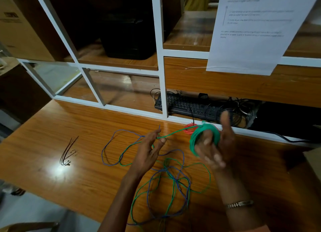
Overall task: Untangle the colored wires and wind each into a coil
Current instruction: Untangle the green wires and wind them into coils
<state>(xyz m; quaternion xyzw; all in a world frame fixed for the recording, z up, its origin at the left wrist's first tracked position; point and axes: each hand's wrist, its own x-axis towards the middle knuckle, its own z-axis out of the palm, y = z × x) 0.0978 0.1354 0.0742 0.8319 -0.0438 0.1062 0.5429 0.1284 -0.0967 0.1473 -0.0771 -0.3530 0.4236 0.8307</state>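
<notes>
My left hand [149, 150] pinches a stretch of the green wire [171, 193] between thumb and fingers just above the table. That strand runs up and right to a green coil [194, 139], which is wound around the fingers of my right hand [218, 144]. The right hand is raised and blurred, with its thumb upright and apart from the coil. More green wire lies in loose loops on the table, tangled with the blue wire [111, 144]. A small red coil [188, 129] lies on the table behind the green coil.
Several black ties [68, 151] lie on the wooden table [69, 176] to the left. Behind a white frame are a black keyboard [187, 105] and dark cables. A paper sheet [251, 32] hangs above. A cardboard box corner [314, 160] sits at the right edge.
</notes>
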